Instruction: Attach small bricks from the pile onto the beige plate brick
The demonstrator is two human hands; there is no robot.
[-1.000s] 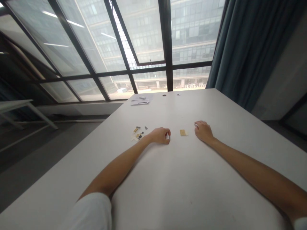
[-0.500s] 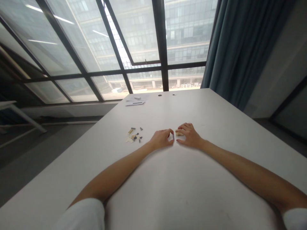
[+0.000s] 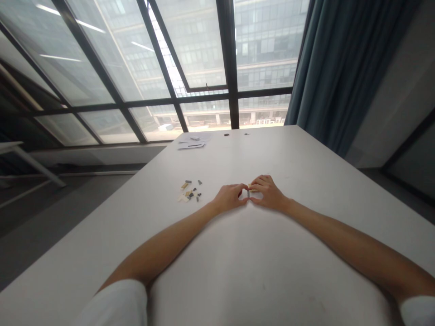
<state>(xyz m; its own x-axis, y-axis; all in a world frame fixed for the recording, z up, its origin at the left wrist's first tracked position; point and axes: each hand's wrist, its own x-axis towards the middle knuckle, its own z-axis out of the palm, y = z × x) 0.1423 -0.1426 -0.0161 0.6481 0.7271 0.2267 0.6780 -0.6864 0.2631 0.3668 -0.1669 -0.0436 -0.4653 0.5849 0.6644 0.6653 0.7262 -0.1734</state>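
Between the thumb and fingertips of my left hand [image 3: 230, 196] is a narrow grey building brick [image 3: 248, 194], held upright. My right hand [image 3: 267, 192] curls around a tan block of building bricks [image 3: 252, 187], most of it hidden under the fingers. The fingertips of both hands meet at the grey brick, which is right beside the tan block; whether the two are joined I cannot tell. Left of my hands, several loose tan, grey and dark building bricks [image 3: 187, 194] are scattered on the white table [image 3: 217, 262].
At the far left of the table lie white papers [image 3: 190, 146] with a dark pen-like stick on them. A dark round disc [image 3: 226, 135] and a small dark object [image 3: 246, 134] are near the far edge. Windows and a blue curtain [image 3: 326, 77] stand beyond.
My left hand has moved slightly right, bringing the grey brick up to the tan block. The right hand has stayed nearly in place, and the fingertips of the two hands now meet.
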